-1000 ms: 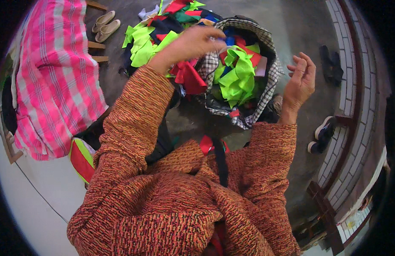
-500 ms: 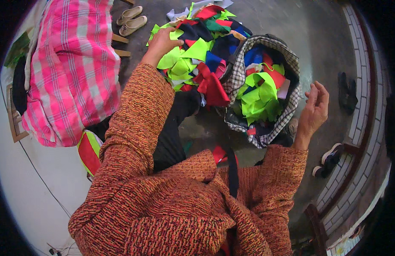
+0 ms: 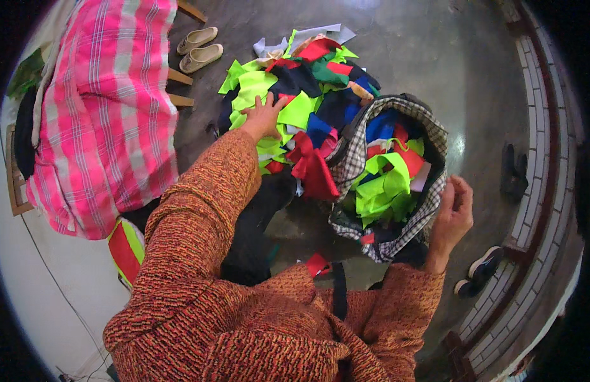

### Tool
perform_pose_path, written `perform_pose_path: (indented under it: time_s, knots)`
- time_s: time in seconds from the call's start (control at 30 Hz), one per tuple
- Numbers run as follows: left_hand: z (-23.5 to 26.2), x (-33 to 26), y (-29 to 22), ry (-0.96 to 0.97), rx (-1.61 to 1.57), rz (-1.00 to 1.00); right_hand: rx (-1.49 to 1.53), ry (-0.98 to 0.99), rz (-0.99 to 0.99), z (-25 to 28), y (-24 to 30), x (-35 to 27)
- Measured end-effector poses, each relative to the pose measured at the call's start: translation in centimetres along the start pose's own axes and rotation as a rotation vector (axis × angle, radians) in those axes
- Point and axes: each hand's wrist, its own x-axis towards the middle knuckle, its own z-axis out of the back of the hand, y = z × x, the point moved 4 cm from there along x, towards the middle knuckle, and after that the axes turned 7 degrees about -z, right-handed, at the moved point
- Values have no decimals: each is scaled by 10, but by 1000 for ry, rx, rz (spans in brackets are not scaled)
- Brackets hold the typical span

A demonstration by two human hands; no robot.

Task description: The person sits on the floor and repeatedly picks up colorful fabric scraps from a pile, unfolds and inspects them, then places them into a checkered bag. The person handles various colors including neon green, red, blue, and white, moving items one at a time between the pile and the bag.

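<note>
A heap of fabric scraps in lime green, red, navy and other colours lies on the floor ahead of me. My left hand rests on its near left part, fingers spread over lime green pieces. Right of the heap stands a black-and-white checked bag, its mouth wide. Inside it are lime green scraps with some red and blue ones. Beside the bag's right rim is my right hand, its fingers loosely curled and nothing visible in them. A red cloth piece hangs between heap and bag.
Pink-and-white plaid cloth covers something at the left, with wooden legs showing. Beige shoes sit near it. Dark shoes and black footwear lie by the white brick wall at the right.
My left hand has moved down and right on the heap, its fingers spreading. My right hand has come lower and nearer the bag's rim, with its fingers more curled. The view has shifted slightly.
</note>
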Motion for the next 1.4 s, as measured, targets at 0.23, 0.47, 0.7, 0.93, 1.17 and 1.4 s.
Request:
perform_pose_path:
  time_s: [0.23,0.47,0.7,0.93,1.17,1.4]
  knots:
    - [-49,21,-6,-136,272,-84,-96,82,4,-7,-1,-5]
    - [-31,32,7,-411,20,-323,-117,148,66,-13,13,-11]
    - [60,-9,24,-703,-395,-70,-140,171,156,-18,12,-21]
    - [148,-88,35,-1252,-713,75,-45,166,204,-28,10,-16]
    - [199,-153,-30,-1465,-934,-102,89,186,160,-31,6,-16]
    - [181,-130,-94,-796,-2318,-515,630,479,-64,-49,18,-46]
